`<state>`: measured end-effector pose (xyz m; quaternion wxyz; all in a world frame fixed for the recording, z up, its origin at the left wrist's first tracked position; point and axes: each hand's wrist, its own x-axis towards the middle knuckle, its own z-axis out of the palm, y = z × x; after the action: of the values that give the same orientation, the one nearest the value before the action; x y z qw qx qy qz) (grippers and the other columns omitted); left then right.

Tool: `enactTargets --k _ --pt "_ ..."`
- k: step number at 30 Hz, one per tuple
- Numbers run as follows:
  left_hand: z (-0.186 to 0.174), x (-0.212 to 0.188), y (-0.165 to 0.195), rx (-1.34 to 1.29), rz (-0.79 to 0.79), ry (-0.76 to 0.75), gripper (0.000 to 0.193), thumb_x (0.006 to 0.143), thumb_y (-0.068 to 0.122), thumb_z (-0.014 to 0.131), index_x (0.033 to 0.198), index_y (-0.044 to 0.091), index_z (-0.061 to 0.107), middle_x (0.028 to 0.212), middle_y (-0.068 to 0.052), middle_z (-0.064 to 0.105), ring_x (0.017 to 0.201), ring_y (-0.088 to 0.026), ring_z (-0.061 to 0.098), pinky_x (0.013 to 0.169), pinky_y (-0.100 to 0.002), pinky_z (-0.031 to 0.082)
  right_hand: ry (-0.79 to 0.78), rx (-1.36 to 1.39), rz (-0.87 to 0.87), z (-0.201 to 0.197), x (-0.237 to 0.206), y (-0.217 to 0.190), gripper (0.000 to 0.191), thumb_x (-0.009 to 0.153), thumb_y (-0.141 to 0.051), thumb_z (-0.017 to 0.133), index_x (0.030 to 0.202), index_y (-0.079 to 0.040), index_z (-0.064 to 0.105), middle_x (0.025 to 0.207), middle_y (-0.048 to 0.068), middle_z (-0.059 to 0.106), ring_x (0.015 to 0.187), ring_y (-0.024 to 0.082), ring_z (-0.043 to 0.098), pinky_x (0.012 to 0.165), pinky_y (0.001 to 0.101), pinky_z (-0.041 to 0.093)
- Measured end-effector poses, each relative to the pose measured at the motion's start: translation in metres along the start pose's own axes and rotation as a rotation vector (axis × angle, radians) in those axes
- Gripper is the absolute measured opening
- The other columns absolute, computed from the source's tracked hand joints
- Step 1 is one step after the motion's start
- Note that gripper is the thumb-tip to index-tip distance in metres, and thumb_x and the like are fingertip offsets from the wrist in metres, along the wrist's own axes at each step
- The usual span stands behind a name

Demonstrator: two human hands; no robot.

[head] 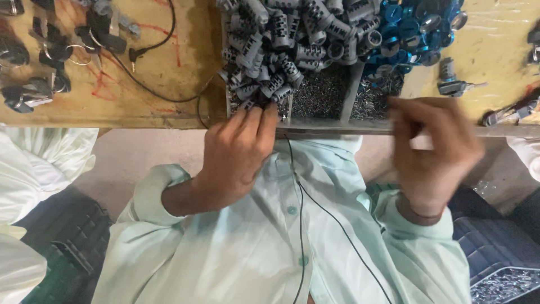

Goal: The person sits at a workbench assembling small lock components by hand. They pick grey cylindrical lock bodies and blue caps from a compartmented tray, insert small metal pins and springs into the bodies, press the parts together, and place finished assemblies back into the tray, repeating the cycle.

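At the near edge of the wooden tray [315,125], the left hand [236,155] pinches a grey cylinder [260,102] from the pile just ahead. The right hand [433,152] is farther off, blurred; I cannot tell its grip.

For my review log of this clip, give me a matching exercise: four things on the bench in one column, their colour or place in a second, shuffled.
Things:
1. grey cylinders
2. round caps
3. left hand
4. keys on rings

Descriptions:
A. shiny blue, heaped in the tray's right part
B. far left on the wooden bench
C. fingertips at the near edge of the grey pile
D. heaped in the tray's left part

Pairs: 1-D, 2-A, 3-C, 4-B
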<state>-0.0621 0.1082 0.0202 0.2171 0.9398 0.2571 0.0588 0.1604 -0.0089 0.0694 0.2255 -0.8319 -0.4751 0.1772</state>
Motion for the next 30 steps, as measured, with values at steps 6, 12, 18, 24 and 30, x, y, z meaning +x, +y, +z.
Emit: enactTargets --k 6,12,18,24,30 --pt "0.005 0.004 -0.005 0.146 0.079 -0.091 0.02 0.072 0.006 0.068 0.089 0.01 0.059 0.083 -0.003 0.059 0.08 -0.019 0.066 0.061 -0.031 0.053 -0.262 -0.292 -0.396 0.045 0.011 0.006 0.02 0.084 -0.011 0.075 0.095 -0.005 0.059 0.093 0.01 0.054 0.09 0.031 0.056 0.074 0.0424 0.048" --pt "0.005 -0.001 -0.005 -0.106 0.038 0.025 0.017 0.088 0.009 0.073 0.091 0.007 0.057 0.084 -0.007 0.058 0.077 -0.023 0.065 0.062 -0.036 0.053 -0.247 -0.341 -0.451 0.051 0.01 0.011 0.025 0.081 -0.011 0.076 0.102 -0.008 0.062 0.098 0.011 0.055 0.094 0.03 0.056 0.078 0.0418 0.047" --pt "0.004 -0.006 0.003 -0.436 0.007 0.143 0.022 0.086 -0.003 0.075 0.098 0.001 0.057 0.098 -0.012 0.064 0.087 -0.028 0.069 0.076 -0.037 0.058 -0.232 -0.336 -0.441 0.051 0.016 0.003 0.029 0.083 -0.012 0.076 0.11 -0.004 0.066 0.1 0.011 0.053 0.095 0.03 0.055 0.079 0.0426 0.046" --pt "0.008 -0.004 0.014 -0.68 -0.042 0.273 0.027 0.093 -0.004 0.076 0.118 0.005 0.067 0.106 -0.009 0.073 0.095 -0.024 0.074 0.08 -0.033 0.06 -0.255 -0.187 -0.412 0.048 0.008 0.008 0.016 0.094 -0.006 0.074 0.104 -0.004 0.061 0.096 0.013 0.052 0.089 0.033 0.054 0.076 0.0449 0.045" --pt "0.019 0.007 0.021 -0.945 -0.154 0.28 0.017 0.097 -0.001 0.077 0.112 0.004 0.071 0.101 -0.008 0.074 0.088 -0.019 0.075 0.078 -0.029 0.059 -0.317 0.258 -0.221 0.037 -0.001 0.014 0.007 0.109 -0.003 0.058 0.113 0.001 0.054 0.105 0.011 0.056 0.094 0.028 0.058 0.081 0.0315 0.047"
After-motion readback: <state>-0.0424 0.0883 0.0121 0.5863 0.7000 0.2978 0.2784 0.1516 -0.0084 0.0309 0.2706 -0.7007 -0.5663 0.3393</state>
